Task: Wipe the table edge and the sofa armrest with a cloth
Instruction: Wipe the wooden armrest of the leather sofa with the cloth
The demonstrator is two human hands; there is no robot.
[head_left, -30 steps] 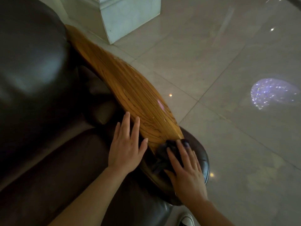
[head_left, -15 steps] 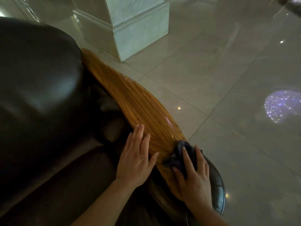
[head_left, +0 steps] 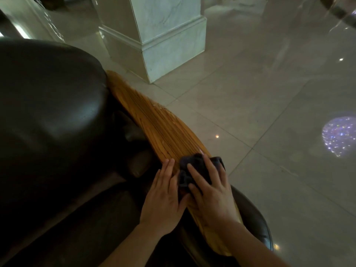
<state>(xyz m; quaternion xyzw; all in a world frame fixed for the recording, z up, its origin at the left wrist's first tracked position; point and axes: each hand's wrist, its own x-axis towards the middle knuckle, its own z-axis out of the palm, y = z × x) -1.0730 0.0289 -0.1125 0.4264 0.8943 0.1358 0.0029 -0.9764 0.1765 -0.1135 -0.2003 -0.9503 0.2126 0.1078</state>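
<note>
The sofa's wooden armrest (head_left: 154,122) runs diagonally from upper left to lower right, with striped golden grain. A dark crumpled cloth (head_left: 192,168) lies on its near half. My right hand (head_left: 210,191) presses flat on the cloth, fingers spread over it. My left hand (head_left: 163,197) rests flat on the armrest's inner edge, right beside the cloth, fingers together and holding nothing. The dark leather sofa back (head_left: 48,112) fills the left side.
A white marble column base (head_left: 163,45) stands on the glossy tiled floor (head_left: 269,112) just beyond the armrest's far end. The armrest's rounded leather front (head_left: 256,224) bulges at lower right. A sparkling light reflection (head_left: 339,135) shows on the floor at right.
My right hand has pushed the cloth up the armrest, away from its front end. My left hand has slid along beside it. The view has tilted up, showing more of the column.
</note>
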